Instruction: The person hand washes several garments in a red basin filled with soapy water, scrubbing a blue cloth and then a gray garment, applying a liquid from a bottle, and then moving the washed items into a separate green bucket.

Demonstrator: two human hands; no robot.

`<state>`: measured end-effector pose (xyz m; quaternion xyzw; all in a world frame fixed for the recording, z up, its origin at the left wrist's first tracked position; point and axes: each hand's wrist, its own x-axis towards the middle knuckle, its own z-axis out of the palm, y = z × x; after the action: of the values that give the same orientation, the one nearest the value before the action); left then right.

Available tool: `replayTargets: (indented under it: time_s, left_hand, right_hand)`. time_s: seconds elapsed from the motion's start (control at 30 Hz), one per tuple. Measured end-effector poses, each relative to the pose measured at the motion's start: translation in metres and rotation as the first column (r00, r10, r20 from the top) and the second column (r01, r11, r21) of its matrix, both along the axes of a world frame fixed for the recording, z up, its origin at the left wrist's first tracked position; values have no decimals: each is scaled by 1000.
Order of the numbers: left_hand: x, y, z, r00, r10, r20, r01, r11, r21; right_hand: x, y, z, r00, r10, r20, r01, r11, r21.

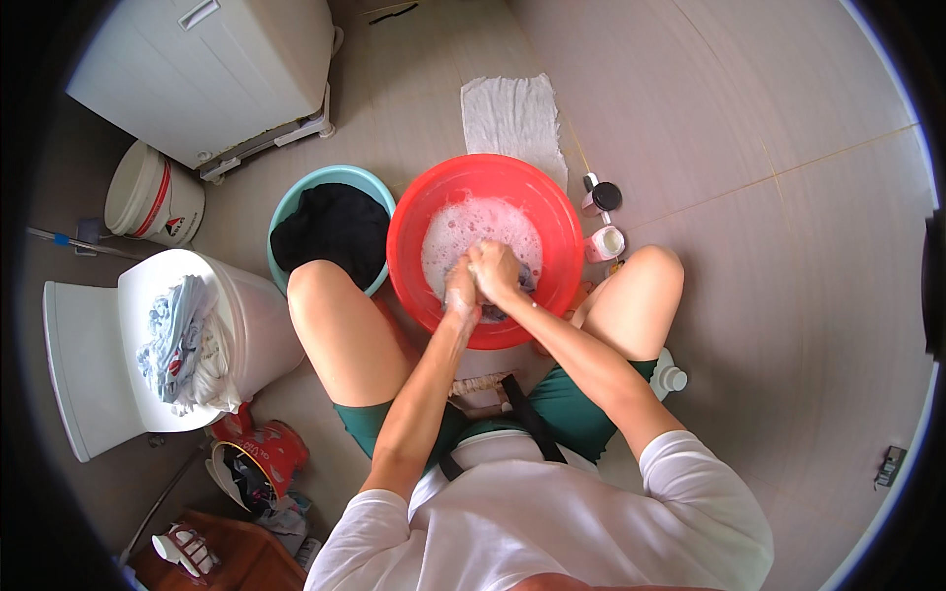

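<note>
A red plastic basin (414, 295) of foamy water (458, 214) stands on the floor between my knees. Both hands are over the foam, pressed together on a wet greyish cloth (526, 278), much of which is hidden beneath them. My left hand (460, 284) is at the left side of the bunched cloth, with suds on the wrist. From the right, my right hand (494, 267) closes on the cloth, its fingers curled against the left one. Touching or close to the basin's left side is a light-blue basin (284, 196) with black fabric (332, 229) in it.
Crumpled clothes (177, 347) lie on the toilet lid (137, 295) at left. A lidded bucket (159, 196) stands near a white appliance (244, 66). A white cloth (511, 114) and open jars (606, 242) lie beyond and right of the red basin. A white bottle (669, 378) stands behind my right knee.
</note>
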<state>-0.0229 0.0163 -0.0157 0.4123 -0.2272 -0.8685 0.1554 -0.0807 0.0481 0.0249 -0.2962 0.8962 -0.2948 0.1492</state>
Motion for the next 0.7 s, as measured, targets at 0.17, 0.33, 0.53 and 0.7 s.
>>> replayTargets:
  time_s: [0.17, 0.33, 0.53, 0.7]
  left_hand:
    - [-7, 11, 10, 988, 151, -35, -143, 974, 175]
    - [0, 7, -9, 999, 0, 40, -4, 995, 95]
    - [-3, 18, -4, 996, -61, -64, 68, 990, 122]
    - [16, -7, 2, 998, -64, -14, 66, 985, 158]
  right_hand:
    - [9, 12, -12, 990, 89, -106, -83, 995, 62]
    - [7, 6, -7, 996, 33, -78, -38, 998, -53]
    - [-24, 10, -12, 996, -52, -70, 49, 998, -34]
    - [33, 19, -2, 989, 147, -4, -147, 985, -89]
